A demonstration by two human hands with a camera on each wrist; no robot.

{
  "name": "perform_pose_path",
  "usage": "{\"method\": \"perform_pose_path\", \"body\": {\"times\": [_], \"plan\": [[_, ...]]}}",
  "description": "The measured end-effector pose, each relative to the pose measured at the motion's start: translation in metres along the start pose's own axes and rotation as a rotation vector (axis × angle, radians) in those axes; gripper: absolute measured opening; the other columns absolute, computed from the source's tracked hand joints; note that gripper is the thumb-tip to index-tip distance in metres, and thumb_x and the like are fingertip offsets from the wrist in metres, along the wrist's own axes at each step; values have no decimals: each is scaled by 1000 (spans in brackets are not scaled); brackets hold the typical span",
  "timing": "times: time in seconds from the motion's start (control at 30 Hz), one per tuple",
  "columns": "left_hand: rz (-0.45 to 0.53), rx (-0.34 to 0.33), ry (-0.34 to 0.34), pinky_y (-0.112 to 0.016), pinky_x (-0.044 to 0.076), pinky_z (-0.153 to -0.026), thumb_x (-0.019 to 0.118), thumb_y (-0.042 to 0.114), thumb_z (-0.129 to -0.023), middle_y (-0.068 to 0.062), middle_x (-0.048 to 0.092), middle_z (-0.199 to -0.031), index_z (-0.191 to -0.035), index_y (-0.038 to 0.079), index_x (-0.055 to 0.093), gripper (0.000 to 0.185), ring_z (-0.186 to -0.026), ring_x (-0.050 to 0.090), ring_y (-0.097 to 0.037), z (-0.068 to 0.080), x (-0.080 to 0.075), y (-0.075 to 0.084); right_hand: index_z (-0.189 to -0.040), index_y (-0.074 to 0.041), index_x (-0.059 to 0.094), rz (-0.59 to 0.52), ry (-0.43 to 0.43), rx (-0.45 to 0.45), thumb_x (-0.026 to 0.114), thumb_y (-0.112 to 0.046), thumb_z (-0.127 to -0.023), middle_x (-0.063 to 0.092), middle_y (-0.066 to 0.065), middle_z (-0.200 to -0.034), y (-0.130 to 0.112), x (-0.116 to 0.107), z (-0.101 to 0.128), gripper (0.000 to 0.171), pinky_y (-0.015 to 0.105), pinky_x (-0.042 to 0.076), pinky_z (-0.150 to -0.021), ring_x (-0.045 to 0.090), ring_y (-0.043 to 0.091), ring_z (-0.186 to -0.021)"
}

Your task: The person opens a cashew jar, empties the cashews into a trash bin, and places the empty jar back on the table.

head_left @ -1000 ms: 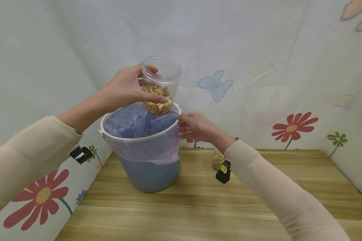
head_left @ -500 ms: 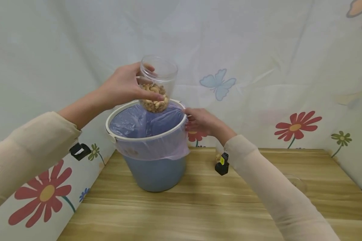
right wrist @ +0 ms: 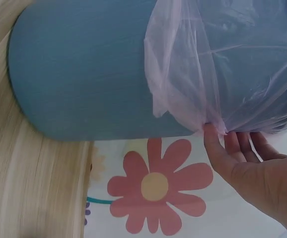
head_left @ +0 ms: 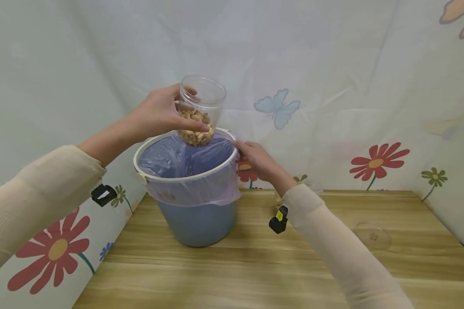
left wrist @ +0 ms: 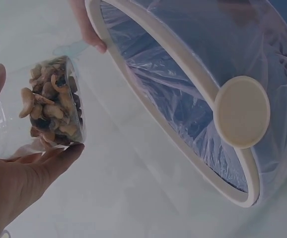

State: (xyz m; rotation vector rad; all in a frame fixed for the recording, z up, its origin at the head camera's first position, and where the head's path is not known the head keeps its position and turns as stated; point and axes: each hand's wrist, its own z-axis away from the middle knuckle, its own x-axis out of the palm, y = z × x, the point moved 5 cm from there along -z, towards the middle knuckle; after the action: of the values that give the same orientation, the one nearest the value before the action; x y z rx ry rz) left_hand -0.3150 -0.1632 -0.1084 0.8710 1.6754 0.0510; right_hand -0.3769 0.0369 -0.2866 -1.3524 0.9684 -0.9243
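We see the left hand (head_left: pixel 160 113) grasping a clear jar (head_left: pixel 199 110) of cashews, fingers wrapped round its side, just above the rim of a blue bucket (head_left: pixel 196 216) lined with a pale plastic bag (right wrist: pixel 223 69). Right of that grip, the right hand (head_left: pixel 255 161) touches the bag's edge with nearly straight, relaxed fingers. Below both hands lies a wooden table (head_left: pixel 255 266); behind hangs a cloth backdrop (head_left: pixel 332 64) printed with red flowers and a blue butterfly. A clear lid (head_left: pixel 372 236) lies right of the right arm; its marking is too small to read
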Motion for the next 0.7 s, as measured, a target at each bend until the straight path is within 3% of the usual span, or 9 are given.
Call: {"method": "perform_pose_path", "body": {"times": [0.47,0.7], "plan": [[-65,18,-24,-49,52,-94,91,50,-72,-11,63,-133,-138,7,50,90,-126,60,-33,-1,2,-1,-121,0,60,-16,55,10,57,-45,-102,58,12,-115,0,2,2,50,53,56,-91,58,27,-109],[-128,-7,-54,-49,51,-95,93,47,-70,-14,62,-133,-139,5,48,92,-128,58,-35,-6,1,-6,-116,-1,62,-14,74,17,58,-46,-101,58,11,-115,1,3,1,48,56,53,-95,58,26,-107]]}}
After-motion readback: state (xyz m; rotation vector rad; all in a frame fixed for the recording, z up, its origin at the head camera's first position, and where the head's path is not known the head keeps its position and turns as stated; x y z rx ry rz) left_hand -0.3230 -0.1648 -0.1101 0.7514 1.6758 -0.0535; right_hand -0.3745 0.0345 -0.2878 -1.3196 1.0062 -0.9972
